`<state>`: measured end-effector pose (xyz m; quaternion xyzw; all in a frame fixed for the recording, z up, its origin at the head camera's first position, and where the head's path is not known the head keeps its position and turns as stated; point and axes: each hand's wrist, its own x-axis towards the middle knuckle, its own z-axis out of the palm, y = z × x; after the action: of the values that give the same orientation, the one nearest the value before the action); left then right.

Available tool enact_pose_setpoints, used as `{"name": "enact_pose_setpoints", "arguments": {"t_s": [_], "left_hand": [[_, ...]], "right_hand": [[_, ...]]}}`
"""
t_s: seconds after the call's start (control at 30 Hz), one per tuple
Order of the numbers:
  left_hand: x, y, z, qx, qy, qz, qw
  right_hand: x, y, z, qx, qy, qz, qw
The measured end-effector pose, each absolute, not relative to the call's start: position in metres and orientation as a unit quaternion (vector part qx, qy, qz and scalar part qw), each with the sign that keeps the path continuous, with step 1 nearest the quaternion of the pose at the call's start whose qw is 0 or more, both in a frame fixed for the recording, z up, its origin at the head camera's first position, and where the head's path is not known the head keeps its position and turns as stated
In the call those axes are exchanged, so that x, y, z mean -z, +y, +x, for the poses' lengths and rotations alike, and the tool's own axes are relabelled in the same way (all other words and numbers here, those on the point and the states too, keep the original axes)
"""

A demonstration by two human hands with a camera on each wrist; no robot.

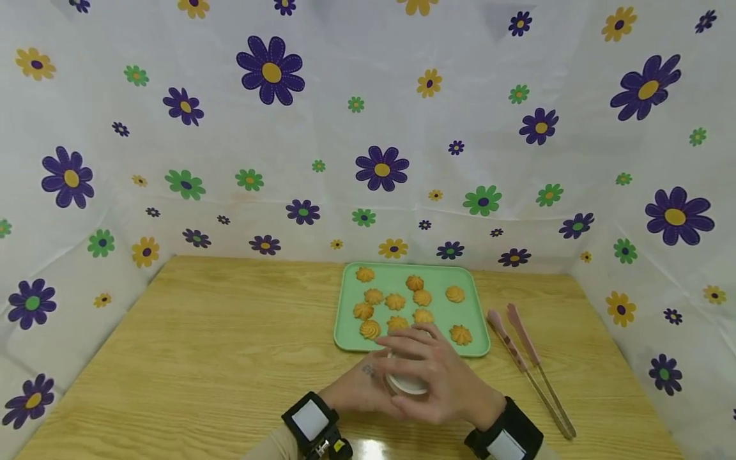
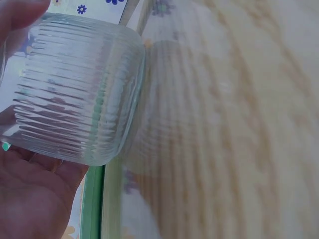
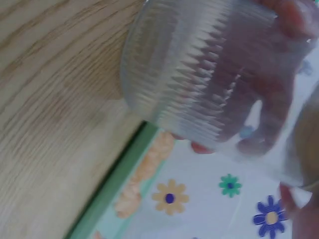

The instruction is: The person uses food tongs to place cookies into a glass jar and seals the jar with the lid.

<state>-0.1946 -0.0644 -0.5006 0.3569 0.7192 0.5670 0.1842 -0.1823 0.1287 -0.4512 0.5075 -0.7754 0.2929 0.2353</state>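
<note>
Right hand (image 1: 444, 372) grips what seems a lid (image 1: 409, 385) by the glass jar (image 2: 82, 92) the left hand (image 1: 361, 387) holds.

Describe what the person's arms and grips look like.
The left grip is bare, with a small grey mark; the right grip is bare too. A wide black left wristband with a white panel bears a small black device with a yellow patch; the right black wristband has a white panel too. Beige sleeves show below.
</note>
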Motion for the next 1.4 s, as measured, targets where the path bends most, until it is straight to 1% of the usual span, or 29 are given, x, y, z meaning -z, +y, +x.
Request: {"name": "enact_pose_setpoints", "arguments": {"t_s": [0.1, 0.13, 0.23, 0.33, 0.4, 0.53, 0.63, 0.83, 1.1, 1.33, 1.4], "left_hand": [[0.500, -0.063, -0.194, -0.564, 0.721, 0.357, 0.185], [0.499, -0.063, -0.194, -0.554, 0.730, 0.360, 0.178], [0.498, -0.063, -0.195, -0.508, 0.764, 0.375, 0.133], [0.495, -0.063, -0.196, -0.450, 0.805, 0.379, 0.075], [0.495, -0.060, -0.196, -0.432, 0.815, 0.382, 0.050], [0.494, -0.055, -0.192, -0.421, 0.822, 0.382, 0.023], [0.493, -0.052, -0.186, -0.419, 0.824, 0.380, 0.024], [0.494, -0.050, -0.182, -0.418, 0.829, 0.371, 0.037], [0.496, -0.050, -0.180, -0.407, 0.838, 0.359, 0.053], [0.497, -0.051, -0.182, -0.477, 0.803, 0.343, 0.099], [0.497, -0.051, -0.182, -0.487, 0.797, 0.341, 0.103]], "right_hand": [[0.447, 0.127, -0.170, -0.271, -0.804, 0.462, 0.259], [0.445, 0.124, -0.166, -0.268, -0.814, 0.439, 0.270], [0.442, 0.113, -0.154, -0.256, -0.842, 0.369, 0.300], [0.439, 0.101, -0.148, -0.231, -0.875, 0.296, 0.305], [0.438, 0.095, -0.148, -0.209, -0.892, 0.259, 0.306], [0.439, 0.092, -0.149, -0.180, -0.912, 0.211, 0.301], [0.444, 0.093, -0.150, -0.179, -0.914, 0.203, 0.302], [0.450, 0.094, -0.152, -0.181, -0.907, 0.216, 0.312], [0.452, 0.095, -0.150, -0.178, -0.911, 0.212, 0.305], [0.451, 0.098, -0.151, -0.168, -0.911, 0.228, 0.300], [0.450, 0.098, -0.151, -0.163, -0.910, 0.237, 0.299]]}}
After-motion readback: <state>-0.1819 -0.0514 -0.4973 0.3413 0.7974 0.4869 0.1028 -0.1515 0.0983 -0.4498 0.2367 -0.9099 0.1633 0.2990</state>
